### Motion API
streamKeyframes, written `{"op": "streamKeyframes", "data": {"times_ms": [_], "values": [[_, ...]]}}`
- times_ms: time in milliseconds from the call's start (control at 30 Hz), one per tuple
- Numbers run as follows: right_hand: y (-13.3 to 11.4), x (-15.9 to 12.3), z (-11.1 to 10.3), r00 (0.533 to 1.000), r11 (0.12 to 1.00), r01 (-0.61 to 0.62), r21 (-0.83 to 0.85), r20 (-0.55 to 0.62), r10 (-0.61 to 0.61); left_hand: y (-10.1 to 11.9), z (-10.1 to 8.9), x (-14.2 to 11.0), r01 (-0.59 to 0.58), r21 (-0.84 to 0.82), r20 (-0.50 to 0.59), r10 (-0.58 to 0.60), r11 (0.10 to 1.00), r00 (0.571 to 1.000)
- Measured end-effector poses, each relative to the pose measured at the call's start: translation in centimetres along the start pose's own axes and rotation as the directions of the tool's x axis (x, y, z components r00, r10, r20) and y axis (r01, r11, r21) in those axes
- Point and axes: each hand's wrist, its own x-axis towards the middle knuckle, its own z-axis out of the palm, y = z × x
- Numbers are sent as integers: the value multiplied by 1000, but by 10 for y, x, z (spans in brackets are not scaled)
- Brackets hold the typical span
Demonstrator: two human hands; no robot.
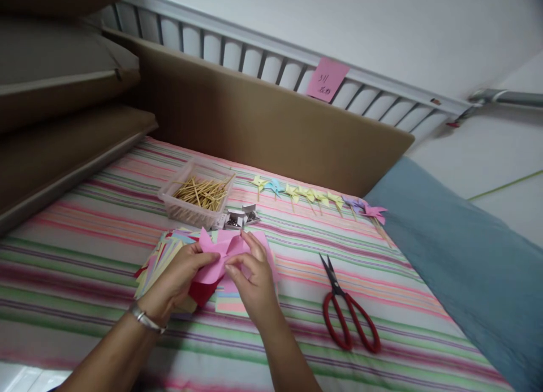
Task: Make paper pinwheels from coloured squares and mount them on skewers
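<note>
A pink paper pinwheel [218, 242] with its corners partly folded in is held above the paper piles. My left hand [183, 272] grips its left side, thumb pressed near the centre. With thumb and fingers bent together, my right hand [253, 279] pinches at the paper's right side; the exact bit between its fingertips is hard to make out. Under the left hand spreads a pile of coloured paper pieces [159, 265]. Beneath the right hand is a stack of paper squares [230, 305], pink ones on top.
Behind the hands stands a clear plastic box [169, 202] of wooden sticks [199, 193], beside small open boxes of metal pins [235, 219]. Red-handled scissors [339, 301] lie at right. Several finished pinwheels [314, 196] line the back. A cardboard panel [263, 129] rises behind.
</note>
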Motion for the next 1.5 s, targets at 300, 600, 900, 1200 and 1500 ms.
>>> {"op": "streamKeyframes", "data": {"times_ms": [300, 600, 900, 1200, 1500], "values": [[5, 0, 2, 996, 997, -75, -24, -43, 74, -4, 9, 0, -1, 29, 68, -1, 1000, 998], [2, 2, 3, 990, 991, -131, -9, -58, 130, -4, 6, -2, 48, -44, 139, -42, 998, 989], [4, 1, 3, 987, 988, -151, 25, -60, 152, -4, 7, -2, 27, 12, 85, -28, 1000, 996], [-10, 9, -35, 994, 993, -92, -72, -69, 87, -5, 8, 0, 37, 311, 82, -65, 950, 994], [-3, -4, -29, 947, 974, -157, -161, 257, 195, -18, 13, -2, -31, 397, 232, -67, 917, 970]]}}
